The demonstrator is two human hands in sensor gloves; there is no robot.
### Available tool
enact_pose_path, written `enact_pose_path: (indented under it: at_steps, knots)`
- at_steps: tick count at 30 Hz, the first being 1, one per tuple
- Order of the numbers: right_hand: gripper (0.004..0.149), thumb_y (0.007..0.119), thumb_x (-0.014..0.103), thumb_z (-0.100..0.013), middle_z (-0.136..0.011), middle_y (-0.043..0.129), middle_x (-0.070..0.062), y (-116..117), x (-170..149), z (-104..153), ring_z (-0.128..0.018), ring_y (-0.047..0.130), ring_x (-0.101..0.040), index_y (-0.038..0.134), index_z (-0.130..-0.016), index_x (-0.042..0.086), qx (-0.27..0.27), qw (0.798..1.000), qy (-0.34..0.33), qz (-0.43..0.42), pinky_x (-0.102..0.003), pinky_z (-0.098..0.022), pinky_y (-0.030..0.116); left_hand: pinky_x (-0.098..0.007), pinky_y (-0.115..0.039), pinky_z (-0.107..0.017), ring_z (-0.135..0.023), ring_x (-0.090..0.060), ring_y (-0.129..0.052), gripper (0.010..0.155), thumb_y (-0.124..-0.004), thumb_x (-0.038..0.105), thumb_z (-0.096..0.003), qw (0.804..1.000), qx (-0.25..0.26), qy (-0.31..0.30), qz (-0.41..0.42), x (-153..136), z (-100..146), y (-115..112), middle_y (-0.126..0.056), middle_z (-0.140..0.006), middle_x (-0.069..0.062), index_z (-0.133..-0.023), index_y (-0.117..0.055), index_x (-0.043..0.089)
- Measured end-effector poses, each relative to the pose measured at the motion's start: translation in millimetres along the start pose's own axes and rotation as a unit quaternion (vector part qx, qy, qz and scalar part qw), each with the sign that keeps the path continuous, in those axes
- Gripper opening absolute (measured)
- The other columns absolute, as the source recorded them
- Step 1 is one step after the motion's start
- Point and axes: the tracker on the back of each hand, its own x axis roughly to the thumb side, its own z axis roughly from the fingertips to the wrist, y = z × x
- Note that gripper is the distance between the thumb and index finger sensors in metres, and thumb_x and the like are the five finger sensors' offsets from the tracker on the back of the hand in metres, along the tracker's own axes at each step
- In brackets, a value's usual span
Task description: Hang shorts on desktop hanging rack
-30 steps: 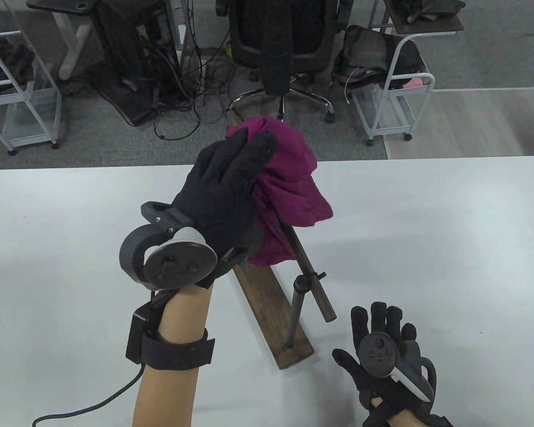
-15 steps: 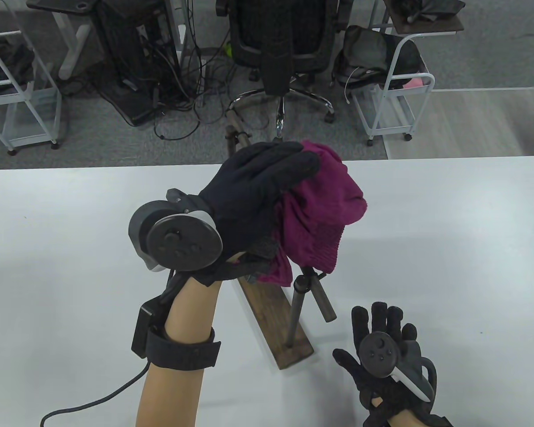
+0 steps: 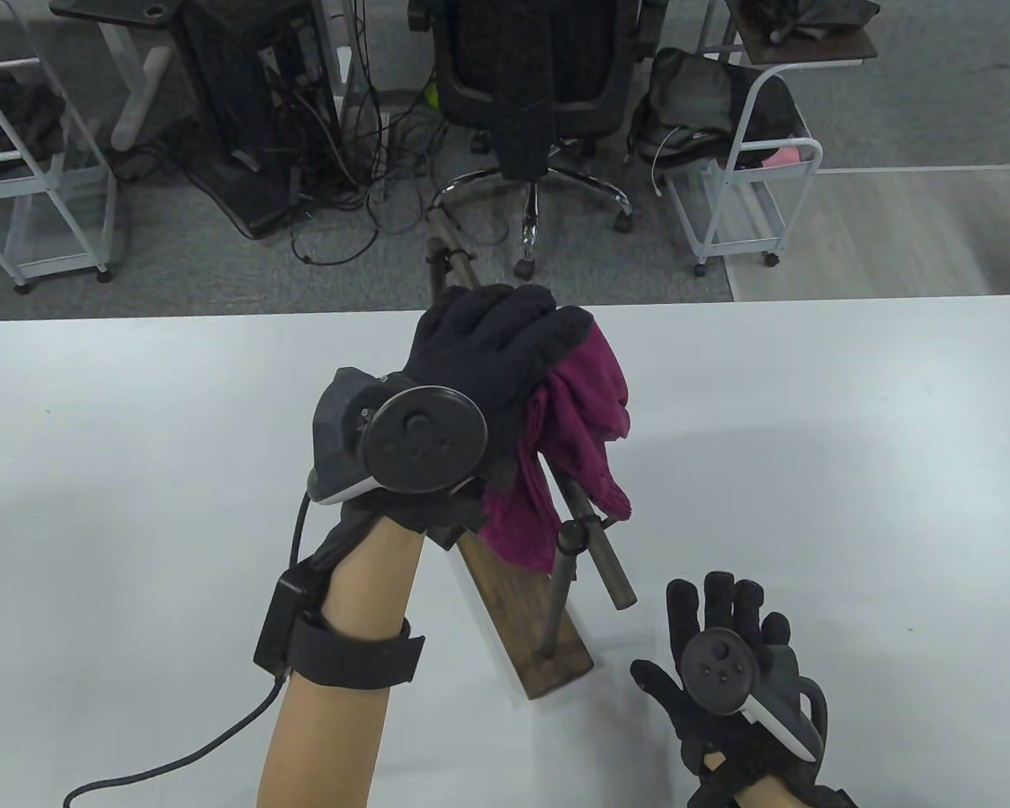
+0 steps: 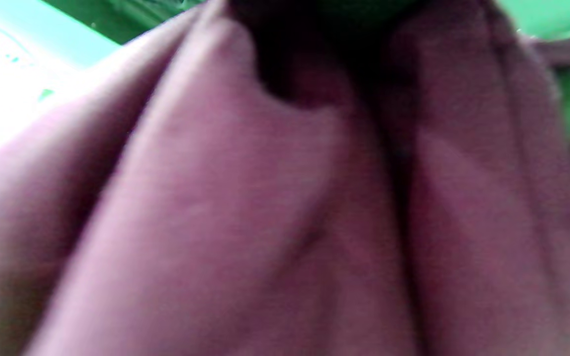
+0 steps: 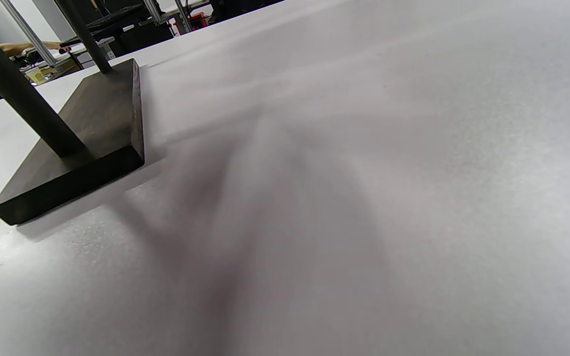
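Two gloved hands: left hand point(image 3: 480, 353) clutches crumpled magenta knit shorts point(image 3: 585, 404) over the rack point(image 3: 593, 539) rod; right hand point(image 3: 728, 652) lies spread flat on the white tabletop point(image 3: 850, 471)

The magenta shorts point(image 3: 589, 421) hung bunched over the rack's dark crossbar point(image 3: 599, 547), folds drooping on both sides. The rack's wooden base point(image 3: 526, 627) lay flat on the table.
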Motion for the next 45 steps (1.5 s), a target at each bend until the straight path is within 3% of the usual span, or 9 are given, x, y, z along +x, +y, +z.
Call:
enact_pose_path:
  at_steps: [4,8,11,20,27,45]
  knots:
    - [0.084,0.047,0.066,-0.053,-0.098,-0.036,-0.002,0,0,1,-0.094,-0.033,-0.035,-0.021,-0.093,0.039,-0.001,1.0,0.002,0.001,-0.064,-0.066,-0.019,-0.063,-0.029,-0.086,-0.115,-0.039,-0.039,0.051,-0.063,0.039,-0.067,0.996,-0.002,0.004,-0.089,2,6,-8,-0.038,-0.129,-0.009,-0.117,-0.05,0.04]
    - [0.083,0.047,0.066,-0.053,-0.098,-0.037,-0.001,0,0,1,-0.095,-0.033,-0.035,-0.021,-0.093,0.039,-0.002,1.0,0.003,0.003,-0.064,-0.066,-0.019,-0.064,-0.027,-0.086,-0.115,-0.04,-0.034,0.063,-0.059,0.049,-0.0655,0.994,0.035,0.014,-0.098,-4,14,-12,-0.029,-0.129,-0.01,-0.121,-0.032,0.037]
    - [0.084,0.047,0.066,-0.052,-0.098,-0.036,-0.002,0,0,1,-0.094,-0.033,-0.035,-0.021,-0.093,0.039,-0.001,1.0,0.005,0.005,-0.064,-0.066,-0.019,-0.065,-0.022,-0.086,-0.116,-0.041,-0.022,0.073,-0.058,0.059,-0.0621,0.994,0.042,0.024,-0.101,-12,20,-9,-0.01,-0.129,-0.013,-0.122,-0.022,0.036]
    - [0.083,0.047,0.066,-0.053,-0.098,-0.037,-0.001,0,1,1,-0.095,-0.033,-0.035,-0.021,-0.093,0.039,0.0,1.0,0.007,0.005,-0.064,-0.066,-0.019,-0.065,-0.022,-0.086,-0.117,-0.041,-0.02,0.082,-0.053,0.067,-0.0575,0.993,0.04,0.037,-0.107,-27,32,-10,-0.005,-0.128,-0.013,-0.12,-0.011,0.037]
    - [0.084,0.047,0.066,-0.053,-0.098,-0.037,-0.001,-1,1,1,-0.095,-0.033,-0.035,-0.021,-0.093,0.039,0.0,1.0,0.008,0.006,-0.063,-0.066,-0.019,-0.065,-0.022,-0.086,-0.117,-0.041,-0.021,0.077,-0.048,0.065,-0.059,0.996,0.036,0.041,-0.063,-35,41,-27,-0.006,-0.128,-0.013,-0.12,-0.01,0.037]
    - [0.084,0.047,0.066,-0.053,-0.098,-0.037,-0.001,0,3,2,-0.095,-0.033,-0.035,-0.021,-0.092,0.039,0.002,1.0,0.012,0.014,-0.064,-0.066,-0.019,-0.07,-0.011,-0.081,-0.115,-0.044,-0.013,0.083,-0.049,0.068,-0.0591,0.995,-0.005,0.104,-0.01,-48,88,-71,0.002,-0.126,-0.016,-0.118,0.0,0.036]
